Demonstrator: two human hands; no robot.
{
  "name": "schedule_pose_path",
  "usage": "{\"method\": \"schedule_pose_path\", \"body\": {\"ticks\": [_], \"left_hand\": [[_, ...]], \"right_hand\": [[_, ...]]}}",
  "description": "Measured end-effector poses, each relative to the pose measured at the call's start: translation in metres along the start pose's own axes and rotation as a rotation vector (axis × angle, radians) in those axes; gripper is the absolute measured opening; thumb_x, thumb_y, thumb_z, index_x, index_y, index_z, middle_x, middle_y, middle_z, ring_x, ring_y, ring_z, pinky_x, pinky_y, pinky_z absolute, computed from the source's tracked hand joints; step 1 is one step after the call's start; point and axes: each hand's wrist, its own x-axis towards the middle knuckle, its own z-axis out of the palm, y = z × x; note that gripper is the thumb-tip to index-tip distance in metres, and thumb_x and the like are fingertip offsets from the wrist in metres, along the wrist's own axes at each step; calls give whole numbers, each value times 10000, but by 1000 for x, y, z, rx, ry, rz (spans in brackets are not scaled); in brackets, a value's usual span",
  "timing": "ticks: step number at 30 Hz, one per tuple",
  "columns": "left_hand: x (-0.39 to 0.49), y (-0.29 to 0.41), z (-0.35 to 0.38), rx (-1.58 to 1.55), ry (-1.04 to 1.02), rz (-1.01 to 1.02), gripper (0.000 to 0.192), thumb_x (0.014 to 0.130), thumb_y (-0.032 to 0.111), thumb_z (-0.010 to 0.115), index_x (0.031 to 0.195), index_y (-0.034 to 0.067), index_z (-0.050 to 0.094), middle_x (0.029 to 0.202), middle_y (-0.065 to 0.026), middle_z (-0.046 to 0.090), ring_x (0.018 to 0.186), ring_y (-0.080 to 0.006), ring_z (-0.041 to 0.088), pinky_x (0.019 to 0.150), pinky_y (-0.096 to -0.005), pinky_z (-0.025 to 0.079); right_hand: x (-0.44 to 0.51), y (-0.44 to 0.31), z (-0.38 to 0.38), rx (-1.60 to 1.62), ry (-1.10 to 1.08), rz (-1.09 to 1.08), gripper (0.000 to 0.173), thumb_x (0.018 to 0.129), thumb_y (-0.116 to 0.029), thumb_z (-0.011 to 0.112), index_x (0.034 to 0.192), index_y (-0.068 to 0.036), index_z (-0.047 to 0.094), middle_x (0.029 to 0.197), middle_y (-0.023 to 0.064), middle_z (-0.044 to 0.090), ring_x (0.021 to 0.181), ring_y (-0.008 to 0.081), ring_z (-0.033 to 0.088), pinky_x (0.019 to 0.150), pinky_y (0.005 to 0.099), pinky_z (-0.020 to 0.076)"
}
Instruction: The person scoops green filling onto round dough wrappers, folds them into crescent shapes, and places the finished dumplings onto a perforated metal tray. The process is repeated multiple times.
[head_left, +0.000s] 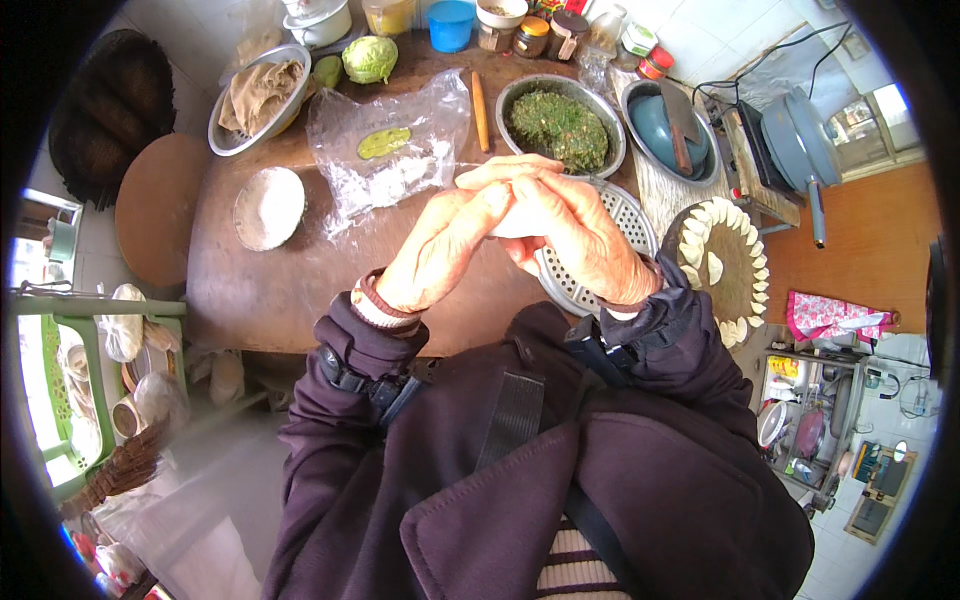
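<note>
My left hand and my right hand meet in front of me, both closed around a white dough dumpling, mostly hidden by the fingers. Just beyond them stands a metal bowl of chopped green filling. A perforated metal steamer plate lies partly under my right hand. A wooden rolling pin rests beside a floury clear plastic bag. At the left is a bowl of white flour. Folded dumplings ring a round board on the right.
A colander with a brown cloth and a cabbage stand at the back left. Jars line the wall. A cleaver lies across a basin at the right. A blue pan stands farther right.
</note>
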Motion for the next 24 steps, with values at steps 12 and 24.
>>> {"method": "schedule_pose_path", "body": {"ticks": [12, 24], "left_hand": [[-9, -11, 11, 211, -32, 186, 499, 951, 308, 364, 1249, -77, 470, 1329, -218, 431, 1235, -329, 417, 1031, -396, 305], [-3, -42, 19, 201, -81, 317, 240, 955, 149, 433, 1164, 52, 500, 1283, -220, 482, 1223, -360, 419, 1033, -447, 289]], "right_hand": [[-21, 8, 6, -312, -15, -190, 291, 988, -169, 374, 1137, 24, 532, 1015, 112, 589, 861, 194, 588, 747, 290, 482], [-34, 45, -8, -512, 93, -456, 233, 932, -118, 449, 1104, -3, 556, 1006, 133, 605, 860, 291, 598, 753, 355, 489]]}}
